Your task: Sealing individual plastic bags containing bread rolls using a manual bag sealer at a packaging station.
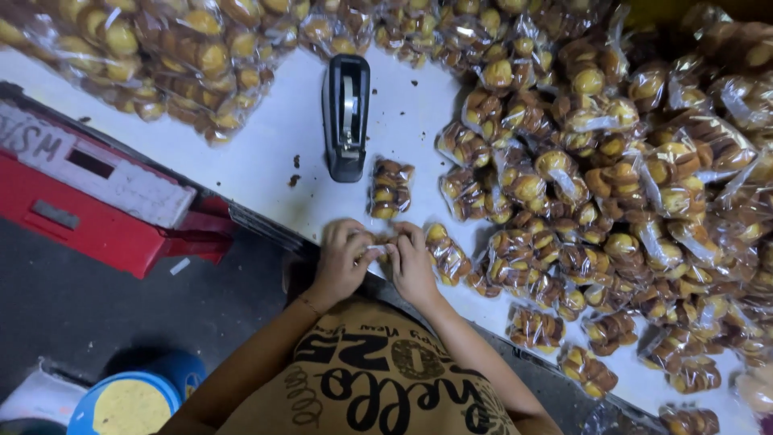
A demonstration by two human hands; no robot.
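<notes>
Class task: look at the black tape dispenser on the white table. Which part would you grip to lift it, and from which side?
Probably the tape dispenser is best gripped across its two long flanks, from above: it lies flat, long and narrow, top unobstructed. The snack bag by its near end crowds that approach.

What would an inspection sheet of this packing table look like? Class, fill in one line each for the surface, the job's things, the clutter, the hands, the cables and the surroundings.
Surface: white table, bare in the middle, with a few dark crumbs.
Job's things: small clear packet at the table's near edge, pinched between both hands; black tape dispenser just beyond; one filled packet beside it.
Clutter: heap of filled clear packets of small yellow-brown pieces on one side, larger bags along the far edge.
Hands: left hand and right hand close together, fingers on the packet.
Cables: nothing seen.
Surroundings: red and white box below the table, blue tub on the dark floor.
</notes>
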